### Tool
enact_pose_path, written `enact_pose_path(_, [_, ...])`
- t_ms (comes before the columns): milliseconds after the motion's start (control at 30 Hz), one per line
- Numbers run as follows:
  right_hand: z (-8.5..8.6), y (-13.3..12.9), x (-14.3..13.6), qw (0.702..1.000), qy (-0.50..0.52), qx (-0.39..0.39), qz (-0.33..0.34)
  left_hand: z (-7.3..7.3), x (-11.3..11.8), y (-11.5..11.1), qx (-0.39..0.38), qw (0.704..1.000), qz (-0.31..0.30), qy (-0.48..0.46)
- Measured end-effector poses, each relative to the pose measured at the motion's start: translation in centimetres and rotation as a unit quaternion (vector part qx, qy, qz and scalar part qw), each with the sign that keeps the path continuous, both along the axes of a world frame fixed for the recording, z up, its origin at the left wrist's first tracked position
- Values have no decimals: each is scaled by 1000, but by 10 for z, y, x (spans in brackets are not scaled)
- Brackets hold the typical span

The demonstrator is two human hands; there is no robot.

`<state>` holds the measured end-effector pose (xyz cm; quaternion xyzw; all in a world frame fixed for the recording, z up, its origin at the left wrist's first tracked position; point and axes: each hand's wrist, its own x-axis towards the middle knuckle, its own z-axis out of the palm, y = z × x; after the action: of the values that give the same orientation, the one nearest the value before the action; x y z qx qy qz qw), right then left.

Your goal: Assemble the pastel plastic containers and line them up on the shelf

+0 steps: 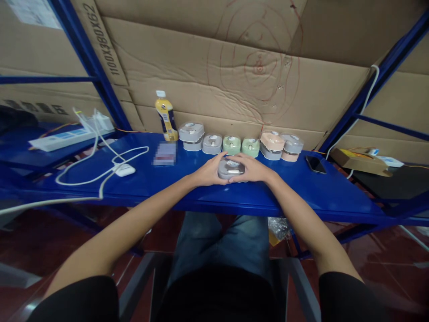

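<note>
A small grey lidded box [231,167] with a clear top sits near the front edge of the blue table, between my hands. My left hand [212,171] is curved round its left side, and my right hand [254,168] is wrapped round its right side. Their fingertips come close together at the front and back of the box. Just behind stands a row of similar boxes: a grey stack [191,136], a single grey box [212,144], two green boxes [232,146], a peach-over-grey stack [272,145] and a grey-over-peach stack [292,147].
A yellow drink bottle [166,117] stands at the back left by a blurred-out flat item [165,153]. White cable and charger [124,170] lie left, near a power strip [70,138]. A phone [315,164] and an open carton [360,162] are right. Cardboard [187,58] backs the table.
</note>
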<state>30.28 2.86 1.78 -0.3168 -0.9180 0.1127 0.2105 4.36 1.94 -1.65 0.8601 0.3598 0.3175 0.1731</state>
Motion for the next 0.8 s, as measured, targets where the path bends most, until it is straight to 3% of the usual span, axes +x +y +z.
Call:
enact_pose_path(133, [-1,0,15,1000,21,-16,3,0,-6,0,13,1000,-7,-24])
enact_pose_path(233, [7,1,25,997,54,13,-52,4,-12,4,37,998,8,-56])
enact_pose_path(333, [24,9,28,976,89,71,-187,17,-16,17,107,992,67,-25])
enact_pose_path(433, [43,26,21,923,82,118,-357,30,-13,37,170,975,125,74])
enact_pose_path(500, [50,41,10,893,57,130,-428,33,-8,50,176,963,159,127])
enact_pose_path(667, [45,77,-25,866,91,119,-477,21,4,61,145,947,204,203])
enact_pose_path(800, [33,94,-36,857,145,111,-482,18,3,42,154,951,191,190])
